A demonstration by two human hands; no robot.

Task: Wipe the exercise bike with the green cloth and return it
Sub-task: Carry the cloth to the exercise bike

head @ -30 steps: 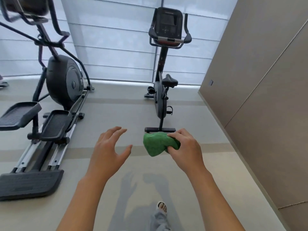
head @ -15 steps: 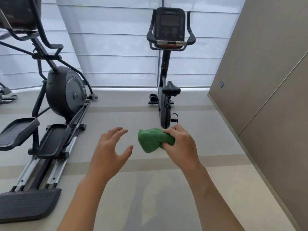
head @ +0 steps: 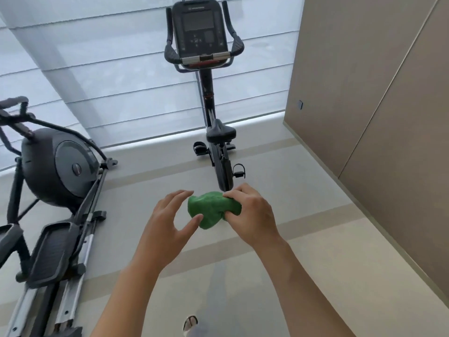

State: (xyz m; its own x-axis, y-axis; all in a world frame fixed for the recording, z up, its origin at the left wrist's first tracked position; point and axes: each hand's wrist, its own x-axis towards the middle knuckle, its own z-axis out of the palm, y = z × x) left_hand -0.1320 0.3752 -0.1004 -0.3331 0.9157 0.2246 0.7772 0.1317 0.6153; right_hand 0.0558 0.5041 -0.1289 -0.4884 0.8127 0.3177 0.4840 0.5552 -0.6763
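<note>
A black exercise bike (head: pixel 220 152) stands ahead of me by the window, its console (head: pixel 200 32) and handlebars high in the head view and its saddle (head: pixel 220 132) lower down. My right hand (head: pixel 252 215) grips a bunched green cloth (head: pixel 211 211) in front of the bike's rear end, hiding the bike's base. My left hand (head: pixel 167 222) hovers just left of the cloth with fingers spread, its thumb tip at the cloth's edge. Both arms reach forward from the bottom of the frame.
A black elliptical trainer (head: pixel 58 178) with pedals and rails fills the left side. A beige panelled wall (head: pixel 376 105) runs along the right. White window blinds (head: pixel 109 81) span the back. Pale floor (head: pixel 315 263) lies between the machines, and a foot (head: pixel 190 323) shows below.
The bike has grown larger and nearer as I walked toward it. My left hand has closed in on the cloth, which my right hand keeps holding.
</note>
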